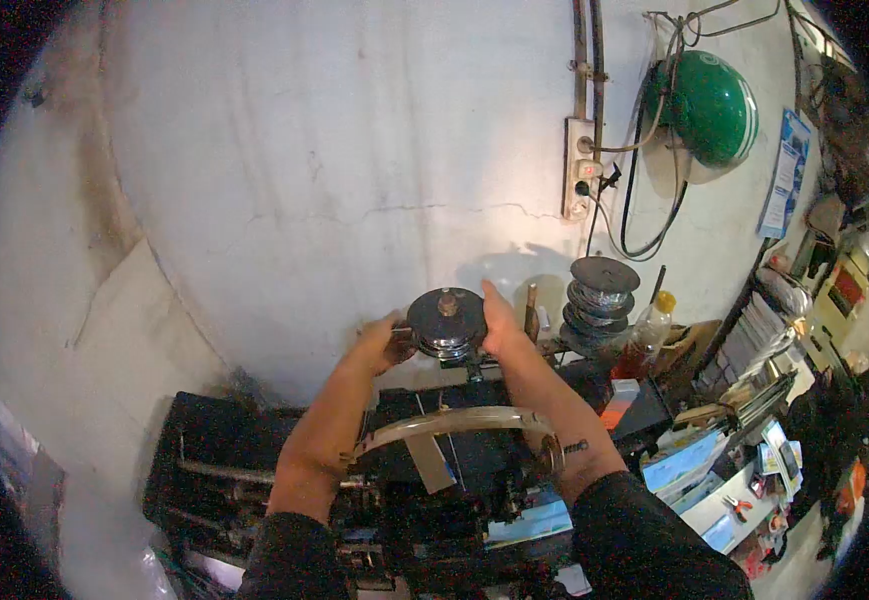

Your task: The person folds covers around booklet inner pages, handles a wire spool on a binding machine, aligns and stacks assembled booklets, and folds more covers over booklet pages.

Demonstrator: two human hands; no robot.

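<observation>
Near the middle of the view, a black round spool [447,322] with shiny wire below its top disc and a rusty bolt [447,303] at its centre stands over a dark machine. My left hand [386,343] is at the spool's left side, its fingers curled and partly hidden around a small dark part. My right hand [499,318] lies against the spool's right side, thumb up, the other fingers hidden behind. Below my hands, a curved pale band [454,422] arches over the dark machine [224,440].
Stacked wire spools [602,295] stand to the right, beside a bottle with a yellow cap [646,338] and an orange-and-white box [620,402]. A power strip [579,168] and green helmet [711,108] are on the wall. Papers and pliers [738,508] lie lower right.
</observation>
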